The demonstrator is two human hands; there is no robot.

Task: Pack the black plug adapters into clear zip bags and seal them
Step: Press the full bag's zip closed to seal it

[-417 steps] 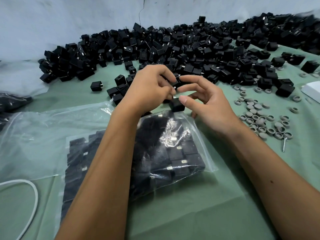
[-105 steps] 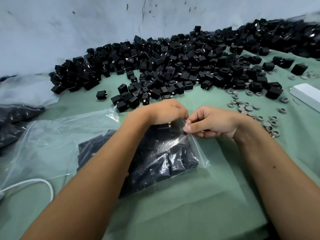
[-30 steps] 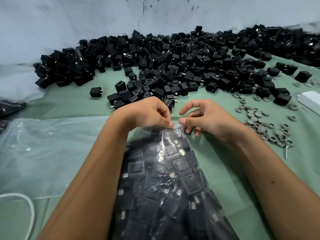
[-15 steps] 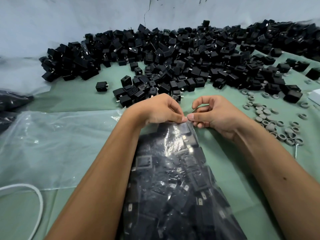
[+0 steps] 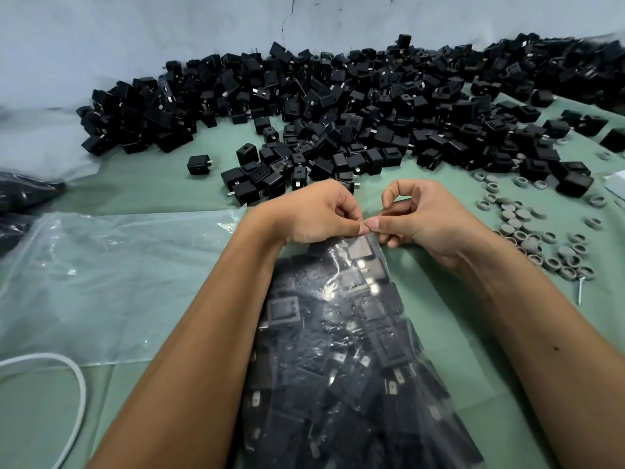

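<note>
A clear zip bag full of black plug adapters lies lengthwise in front of me, its mouth at the far end. My left hand and my right hand meet at that top edge, and each pinches the bag's zip strip between thumb and fingertips. The thumbs nearly touch. Behind the hands, a large heap of loose black plug adapters spreads across the green table.
An empty clear bag lies flat to the left. Grey rubber rings and a screw lie scattered on the right. A white cable loops at the lower left. Dark filled bags sit at the far left edge.
The bag was turned lengthwise toward me between 3.5 s and 1 s ago. Since then both hands have stayed pinched at its top edge, hardly shifting.
</note>
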